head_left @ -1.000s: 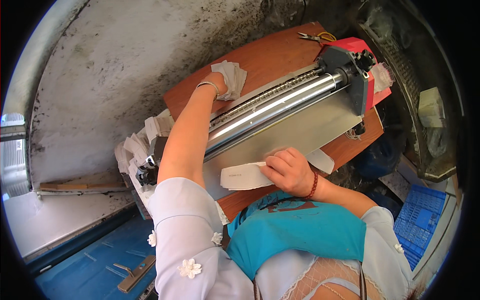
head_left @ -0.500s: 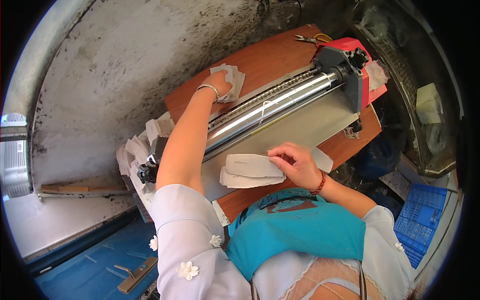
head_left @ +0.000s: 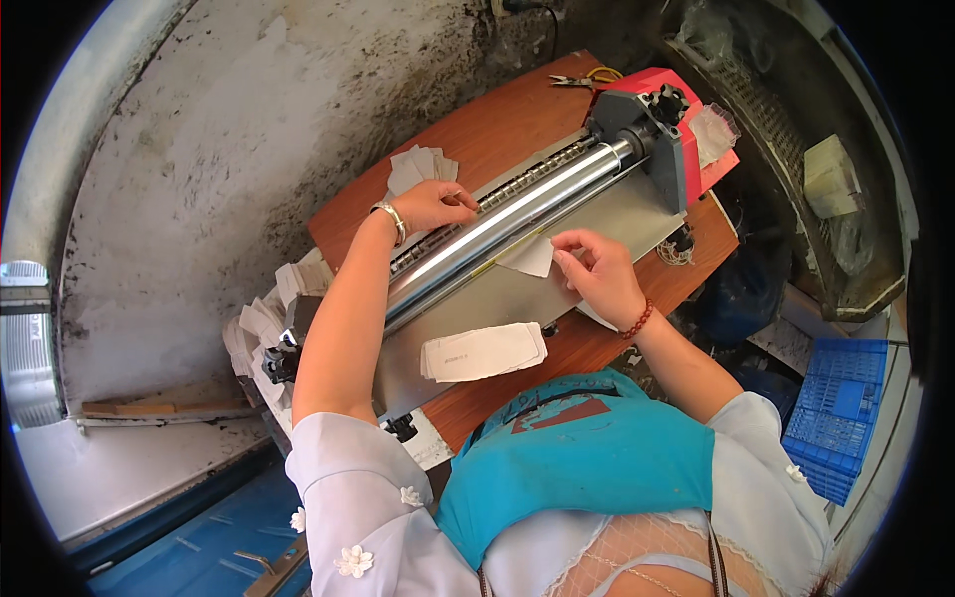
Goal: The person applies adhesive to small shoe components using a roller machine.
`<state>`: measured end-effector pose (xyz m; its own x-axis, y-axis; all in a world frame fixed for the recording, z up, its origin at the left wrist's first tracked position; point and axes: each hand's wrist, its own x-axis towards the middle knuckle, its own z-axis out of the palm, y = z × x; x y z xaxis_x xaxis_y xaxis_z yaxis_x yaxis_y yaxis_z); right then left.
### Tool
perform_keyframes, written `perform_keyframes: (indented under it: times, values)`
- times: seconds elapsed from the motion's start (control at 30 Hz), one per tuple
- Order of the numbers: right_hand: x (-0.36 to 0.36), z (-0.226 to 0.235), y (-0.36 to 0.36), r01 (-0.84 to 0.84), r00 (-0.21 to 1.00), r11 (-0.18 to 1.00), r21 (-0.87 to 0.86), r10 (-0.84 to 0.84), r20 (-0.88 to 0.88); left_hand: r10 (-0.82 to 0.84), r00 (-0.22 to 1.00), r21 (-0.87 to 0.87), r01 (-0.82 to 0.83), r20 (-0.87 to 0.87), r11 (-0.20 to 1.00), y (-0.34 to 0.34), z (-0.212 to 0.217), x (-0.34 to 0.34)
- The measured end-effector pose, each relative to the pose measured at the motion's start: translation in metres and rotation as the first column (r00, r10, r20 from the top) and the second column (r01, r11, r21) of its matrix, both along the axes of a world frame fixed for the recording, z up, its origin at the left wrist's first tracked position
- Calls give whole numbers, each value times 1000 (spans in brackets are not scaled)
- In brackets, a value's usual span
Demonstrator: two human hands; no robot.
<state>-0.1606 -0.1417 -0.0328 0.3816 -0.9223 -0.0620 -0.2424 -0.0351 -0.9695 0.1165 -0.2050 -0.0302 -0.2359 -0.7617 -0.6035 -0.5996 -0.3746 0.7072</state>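
My right hand (head_left: 601, 276) pinches the near edge of a thin pale grey piece (head_left: 527, 259), like cut leather or card. Its far end disappears beneath the shiny metal roller (head_left: 537, 204) of a table-top roller machine. Over the back side of the roller, my left hand (head_left: 445, 206) hovers with bent fingers apart and nothing visible in them. A stack of similar long pieces (head_left: 484, 351) lies on the machine's metal feed plate (head_left: 403, 366), close to my body. Behind the roller, just past my left hand, is a fanned pile of pieces (head_left: 422, 167).
The machine's red and black end housing (head_left: 662, 124) stands at right, with pliers (head_left: 572, 81) behind it on the wooden table (head_left: 527, 104). More pale pieces (head_left: 261, 323) are heaped at left. A blue plastic crate (head_left: 838, 413) is at lower right.
My left hand has left the back pile and come nearer, to the roller. My right hand has moved from the front stack up to the roller's front with one piece.
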Motion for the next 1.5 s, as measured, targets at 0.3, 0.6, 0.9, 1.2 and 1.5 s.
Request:
perform_keyframes:
  times: [0.3, 0.6, 0.9, 1.2, 1.5]
  values:
    - [33, 4, 44, -470, 877, 647, -600, 267, -399, 451, 892, -363, -418, 9, 833, -22, -29, 44]
    - [32, 4, 44, -374, 923, 704, -604, 344, -171, 498, 757, -598, -180, 423, 781, -41, -58, 75]
    - [-19, 1, 9, -7, 999, 971, 239, -3, 41, 89, 798, -175, 21, 596, 984, -43, -63, 57]
    - [13, 12, 9, -170, 966, 910, -379, 79, -244, -14, 1000, 23, 14, -3, 1000, -19, -13, 15]
    - [32, 3, 44, -510, 860, 621, -595, 351, -371, 438, 899, -361, -398, 30, 843, -30, -19, 42]
